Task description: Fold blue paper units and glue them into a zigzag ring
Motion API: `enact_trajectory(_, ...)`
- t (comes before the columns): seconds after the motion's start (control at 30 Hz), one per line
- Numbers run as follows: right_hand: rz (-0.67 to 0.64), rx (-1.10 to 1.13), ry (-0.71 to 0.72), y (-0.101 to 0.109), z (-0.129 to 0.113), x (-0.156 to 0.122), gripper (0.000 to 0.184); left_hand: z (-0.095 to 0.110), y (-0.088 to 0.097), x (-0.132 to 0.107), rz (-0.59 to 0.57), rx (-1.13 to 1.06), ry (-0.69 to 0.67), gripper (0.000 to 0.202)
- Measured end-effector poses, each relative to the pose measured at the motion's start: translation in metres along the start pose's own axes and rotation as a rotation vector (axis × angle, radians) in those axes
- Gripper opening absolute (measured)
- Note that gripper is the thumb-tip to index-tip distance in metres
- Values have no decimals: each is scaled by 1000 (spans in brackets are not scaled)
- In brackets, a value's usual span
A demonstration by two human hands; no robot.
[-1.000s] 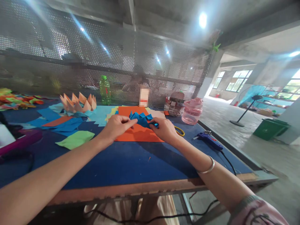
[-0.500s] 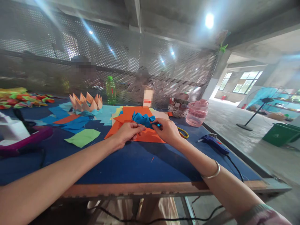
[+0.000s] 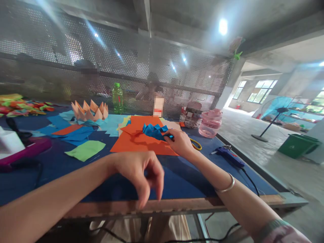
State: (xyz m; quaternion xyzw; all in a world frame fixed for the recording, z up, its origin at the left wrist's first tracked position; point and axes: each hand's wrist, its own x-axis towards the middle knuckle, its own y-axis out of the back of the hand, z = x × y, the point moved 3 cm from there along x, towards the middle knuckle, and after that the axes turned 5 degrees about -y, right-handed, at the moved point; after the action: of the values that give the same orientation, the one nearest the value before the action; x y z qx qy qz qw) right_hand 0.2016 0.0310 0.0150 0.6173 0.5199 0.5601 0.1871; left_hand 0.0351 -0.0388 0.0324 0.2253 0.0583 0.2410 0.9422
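My right hand (image 3: 179, 141) pinches the right end of a folded blue paper piece (image 3: 154, 131) with a row of pointed tips. The piece lies over orange paper sheets (image 3: 138, 143) on the dark blue table. My left hand (image 3: 141, 172) hangs over the table's front part, apart from the blue piece. Its fingers point down, curved and spread from the thumb, with nothing between them. Left of the orange sheets stands a ring of folded peach paper points (image 3: 90, 112) on a light blue base.
Around lie a green paper piece (image 3: 85, 150), blue sheets (image 3: 76, 135), a glue gun (image 3: 230, 156) with its cord, yellow-handled scissors (image 3: 196, 144), a pink-lidded jar (image 3: 210, 125), a woven basket (image 3: 190, 118), a green bottle (image 3: 117, 98) and a purple power strip (image 3: 35, 152).
My left hand has let go of the blue paper piece and come down toward the table's front edge, its fingers opening. My right hand still holds the piece in about the same place.
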Motion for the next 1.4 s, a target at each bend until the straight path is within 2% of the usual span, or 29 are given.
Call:
enact_trajectory(0.03,-5,4,3,0,0,0,19,-1,6,4,4,-4,-23,22)
enact_trajectory(0.1,-34,23,6,0,-1,-1,20,-7,33,8,410,65,-94,22)
enact_trajectory(0.13,-52,38,7,0,-2,-2,20,-11,47,8,609,178,-123,25)
enact_trajectory(0.17,-70,57,10,-1,-2,-2,20,-15,58,7,746,328,-125,28)
enact_trajectory(0.2,-82,78,14,-1,-2,-3,20,-20,67,5,833,475,-125,33)
enact_trajectory(0.23,-87,97,20,-2,-2,-3,20,-25,75,3,872,574,-99,39)
enact_trajectory(0.33,-91,136,47,-5,-3,-4,20,-39,87,1,789,644,-9,62)
enact_trajectory(0.4,-94,153,60,-7,-3,-5,20,-44,88,1,703,631,38,66)
enact_trajectory(0.57,-112,194,83,-11,-3,-6,17,-47,77,5,530,592,155,50)
enact_trajectory(0.67,-160,245,128,-13,-6,-7,17,-48,72,6,520,602,187,30)
enact_trajectory(0.77,-203,291,155,-14,-9,-9,22,-49,70,6,518,608,214,20)
enact_trajectory(0.87,-235,275,134,-18,-10,-10,27,-50,68,7,485,590,214,21)
enact_trajectory(1.07,-332,327,125,-29,-8,-13,18,-55,63,8,453,507,205,22)
enact_trajectory(1.27,-346,313,163,-24,-14,-14,17,-60,59,11,385,474,171,17)
enact_trajectory(1.4,-354,224,216,-20,-20,-15,18,-56,55,14,329,557,119,13)
